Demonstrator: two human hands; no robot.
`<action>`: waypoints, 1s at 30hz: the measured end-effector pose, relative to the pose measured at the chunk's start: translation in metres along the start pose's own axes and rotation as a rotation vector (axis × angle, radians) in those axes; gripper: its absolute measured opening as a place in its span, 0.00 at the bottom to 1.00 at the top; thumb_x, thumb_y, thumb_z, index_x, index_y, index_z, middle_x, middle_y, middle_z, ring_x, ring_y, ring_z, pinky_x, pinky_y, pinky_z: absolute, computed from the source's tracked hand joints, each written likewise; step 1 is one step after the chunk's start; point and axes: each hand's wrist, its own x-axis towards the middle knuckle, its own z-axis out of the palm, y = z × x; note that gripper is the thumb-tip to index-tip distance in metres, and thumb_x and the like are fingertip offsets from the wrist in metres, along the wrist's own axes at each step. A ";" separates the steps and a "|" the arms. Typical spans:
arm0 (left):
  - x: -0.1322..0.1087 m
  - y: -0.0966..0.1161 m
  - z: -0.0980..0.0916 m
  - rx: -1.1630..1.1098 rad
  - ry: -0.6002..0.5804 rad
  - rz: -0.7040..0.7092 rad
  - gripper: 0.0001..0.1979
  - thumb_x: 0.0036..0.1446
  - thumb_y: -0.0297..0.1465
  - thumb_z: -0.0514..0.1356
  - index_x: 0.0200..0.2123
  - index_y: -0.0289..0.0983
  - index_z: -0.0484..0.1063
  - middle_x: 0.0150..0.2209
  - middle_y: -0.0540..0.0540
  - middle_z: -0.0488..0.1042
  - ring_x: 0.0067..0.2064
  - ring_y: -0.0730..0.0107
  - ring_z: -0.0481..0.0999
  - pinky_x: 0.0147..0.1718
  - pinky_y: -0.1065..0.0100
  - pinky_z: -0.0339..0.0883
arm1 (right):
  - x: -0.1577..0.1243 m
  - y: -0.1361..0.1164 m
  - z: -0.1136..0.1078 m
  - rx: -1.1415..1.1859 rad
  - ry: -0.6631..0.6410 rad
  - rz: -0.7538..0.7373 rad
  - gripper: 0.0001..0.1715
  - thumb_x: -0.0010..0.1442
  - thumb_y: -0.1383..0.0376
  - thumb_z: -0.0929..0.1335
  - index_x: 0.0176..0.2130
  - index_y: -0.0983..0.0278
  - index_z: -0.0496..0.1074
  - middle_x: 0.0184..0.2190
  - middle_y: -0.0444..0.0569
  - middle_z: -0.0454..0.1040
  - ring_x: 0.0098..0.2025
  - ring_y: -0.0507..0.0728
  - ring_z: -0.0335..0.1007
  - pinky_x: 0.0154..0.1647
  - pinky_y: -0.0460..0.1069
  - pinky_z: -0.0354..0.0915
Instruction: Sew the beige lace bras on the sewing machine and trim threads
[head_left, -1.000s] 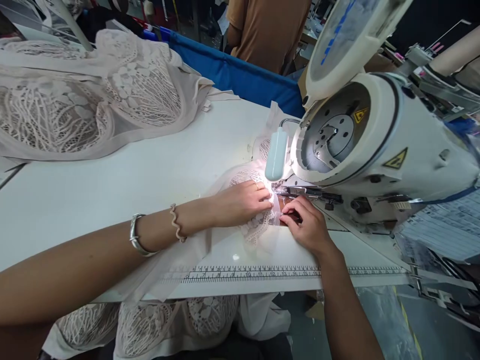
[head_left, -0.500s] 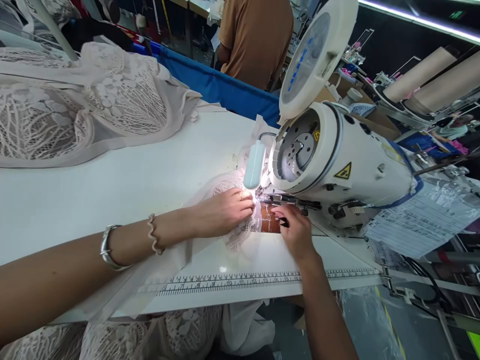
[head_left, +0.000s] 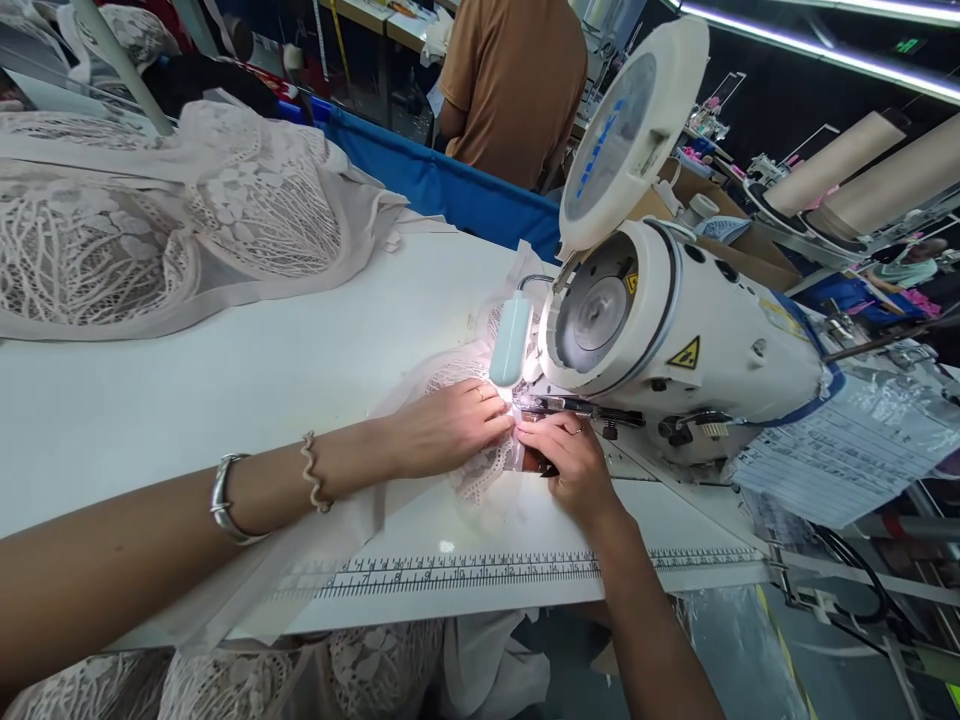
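A pale pink lace bra piece [head_left: 480, 478] lies under the lit needle area of a white sewing machine [head_left: 690, 310]. My left hand [head_left: 450, 428] rests on the lace just left of the needle, its fingers bent together on the cloth. From the right, my right hand [head_left: 570, 455] pinches the cloth's edge with its fingertips, close to the left fingers. A small dark tool [head_left: 550, 470], its kind unclear, shows under the right hand's curled fingers. Sheer fabric [head_left: 330, 560] trails beneath my left forearm. The needle point itself is hidden by glare and fingers.
More lace bras [head_left: 255, 210] are heaped at the table's far left, with others [head_left: 382, 660] below its front edge. A small lamp [head_left: 511, 340] hangs over the needle. A printed ruler [head_left: 465, 570] runs along the front. Beyond a blue cloth barrier [head_left: 450, 190] sits a person [head_left: 517, 90].
My right hand has moved left from beside the needle plate to the lace edge, meeting the left fingers. The mechanism inside the machine's open round end has turned from sharp to blurred.
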 end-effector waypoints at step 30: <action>0.001 0.000 -0.002 0.141 -0.010 0.040 0.13 0.65 0.17 0.50 0.41 0.33 0.73 0.37 0.42 0.77 0.36 0.62 0.70 0.34 0.63 0.54 | 0.004 -0.004 -0.001 -0.063 0.020 -0.025 0.20 0.63 0.79 0.64 0.47 0.61 0.78 0.43 0.47 0.83 0.40 0.58 0.73 0.45 0.55 0.69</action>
